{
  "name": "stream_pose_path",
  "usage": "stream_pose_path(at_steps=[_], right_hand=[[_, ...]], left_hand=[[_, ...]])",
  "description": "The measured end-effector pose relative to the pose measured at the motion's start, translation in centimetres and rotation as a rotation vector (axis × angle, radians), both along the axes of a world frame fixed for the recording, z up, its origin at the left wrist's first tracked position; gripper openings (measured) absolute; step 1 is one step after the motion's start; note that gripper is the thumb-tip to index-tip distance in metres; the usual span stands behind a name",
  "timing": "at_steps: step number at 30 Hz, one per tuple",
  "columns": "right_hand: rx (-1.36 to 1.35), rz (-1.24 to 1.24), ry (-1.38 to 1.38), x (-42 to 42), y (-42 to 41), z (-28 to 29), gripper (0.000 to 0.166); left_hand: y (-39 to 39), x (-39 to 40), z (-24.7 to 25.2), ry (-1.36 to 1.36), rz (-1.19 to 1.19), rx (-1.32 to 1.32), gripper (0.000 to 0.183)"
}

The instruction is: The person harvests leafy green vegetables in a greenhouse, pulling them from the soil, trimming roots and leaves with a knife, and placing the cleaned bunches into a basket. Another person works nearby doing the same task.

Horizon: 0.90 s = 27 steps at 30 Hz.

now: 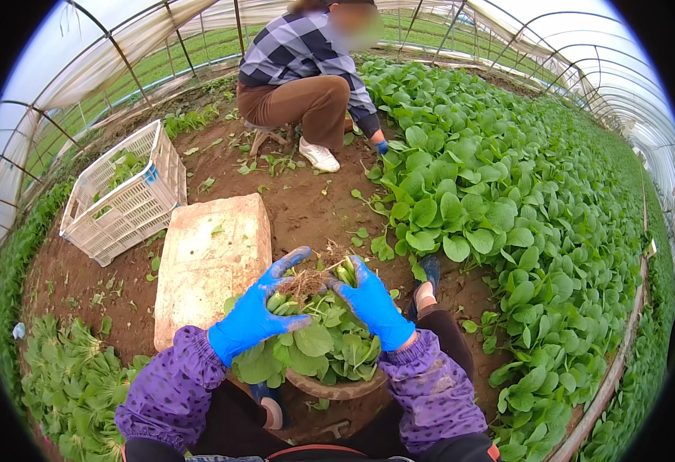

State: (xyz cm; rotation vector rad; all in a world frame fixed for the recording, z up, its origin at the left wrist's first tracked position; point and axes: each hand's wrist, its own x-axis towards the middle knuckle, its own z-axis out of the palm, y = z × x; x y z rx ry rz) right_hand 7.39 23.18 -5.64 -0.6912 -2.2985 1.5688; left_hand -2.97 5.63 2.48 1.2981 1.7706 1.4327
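Both my hands wear blue gloves. My left hand [259,309] is around a bunch of leafy greens [291,349], whose pale stems show between thumb and fingers and whose leaves hang down below. Soil-covered roots [306,284] stick out between the two hands. In my right hand [375,309] are more green stems [346,271], gripped near their root end. Under my hands, between my legs, stands a round brown basin [337,391] with loose greens in it. The hanging leaves hide part of its rim.
A worn whitish foam box [210,260] stands ahead-left, and a white plastic crate [135,213] holding some greens lies beyond it. Pulled greens [77,381] are heaped at lower left. Dense growing greens [488,202] fill the right. Ahead, a person [308,81] sits low, one gloved hand at the plants.
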Motion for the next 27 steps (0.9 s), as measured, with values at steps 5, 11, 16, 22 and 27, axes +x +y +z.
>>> stream_pose_path(at_steps=[5,11,16,22,27], right_hand=[[-0.359,0.556,0.095,0.7,-1.6,2.2,0.059],[-0.742,0.425,0.239,1.2,-3.0,3.8,0.061],[-0.724,0.121,0.25,1.6,-3.7,3.0,0.05],[0.052,0.032,0.397,1.1,-4.5,2.9,0.052],[0.137,-0.025,0.348,1.7,-5.9,4.3,0.053]], left_hand=[[-1.2,-0.5,-1.0,-0.584,-0.135,-0.179,0.055],[-1.8,-1.2,0.0,-0.791,-0.024,-0.117,0.059],[-1.3,-1.2,0.1,-0.756,0.066,-0.067,0.055],[-0.1,-0.4,-1.4,-0.815,0.172,-0.058,0.046],[0.9,1.2,-2.2,-0.757,0.211,0.013,0.034]])
